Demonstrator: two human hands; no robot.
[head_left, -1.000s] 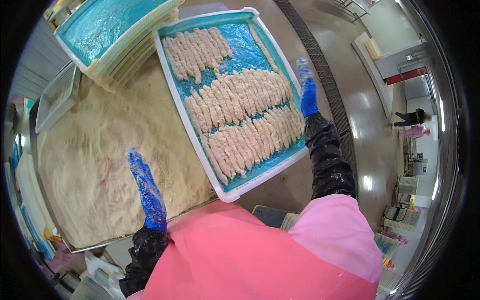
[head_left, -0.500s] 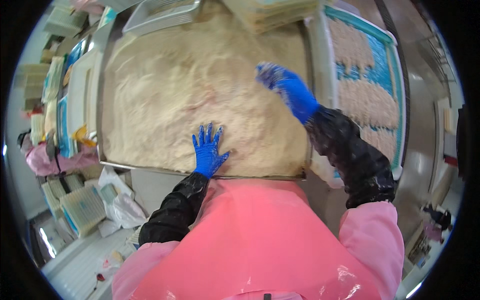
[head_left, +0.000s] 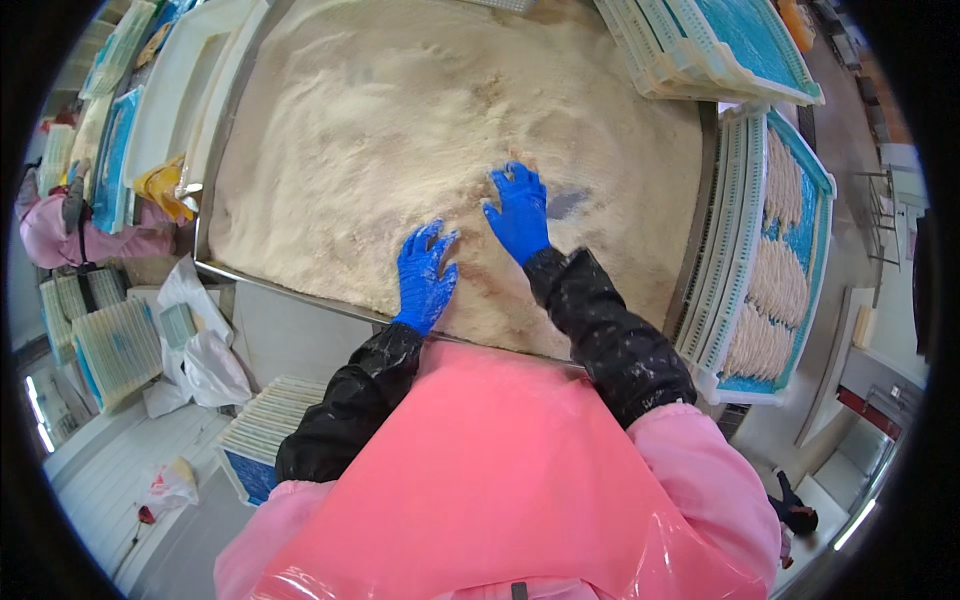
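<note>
Head view: both gloved hands flat on crumbs

Head view shows the left hand (head_left: pixel 426 275) in a blue glove lying on the crumbs (head_left: pixel 400 130) near the front rim of the metal tray (head_left: pixel 300 295), fingers (head_left: pixel 418 240) spread wide, holding nothing. Just beside it, a little further in, the right hand (head_left: pixel 520 212) rests palm down on the crumbs, fingers likewise splayed and empty. Black sleeves (head_left: pixel 605 330) run back to a pink apron (head_left: pixel 500 470). To the right stands a crate (head_left: pixel 790 260) of pale breaded strips on blue lining.
</note>
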